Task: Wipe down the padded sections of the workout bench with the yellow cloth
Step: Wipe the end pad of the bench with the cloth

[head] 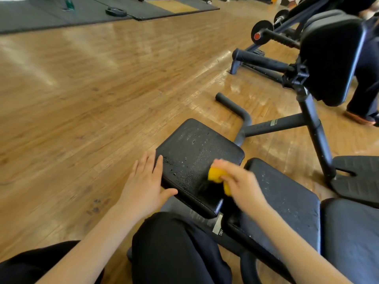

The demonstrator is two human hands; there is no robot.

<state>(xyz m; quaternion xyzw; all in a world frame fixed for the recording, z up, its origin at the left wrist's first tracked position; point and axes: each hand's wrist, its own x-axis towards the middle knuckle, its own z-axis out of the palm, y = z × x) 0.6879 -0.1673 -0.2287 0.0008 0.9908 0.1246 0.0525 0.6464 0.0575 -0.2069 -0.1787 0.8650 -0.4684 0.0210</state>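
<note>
The workout bench has several black padded sections in a row. The end pad (196, 152) is speckled with droplets. Beside it to the right lies the middle pad (287, 201), and a third pad (352, 238) follows at the right edge. My right hand (240, 183), blurred by motion, grips the bunched yellow cloth (215, 175) and holds it against the right near part of the end pad. My left hand (145, 181) lies flat with straight fingers on the left edge of that pad, thumb at the pad's near side.
The bench's black frame bar (233, 107) sticks out over the wooden floor beyond the end pad. Another machine with a large black pad (332, 56) stands at right, with a person's leg (367, 83) behind it. My knees in black trousers (176, 249) are just below the pads. Dark mats lie far off.
</note>
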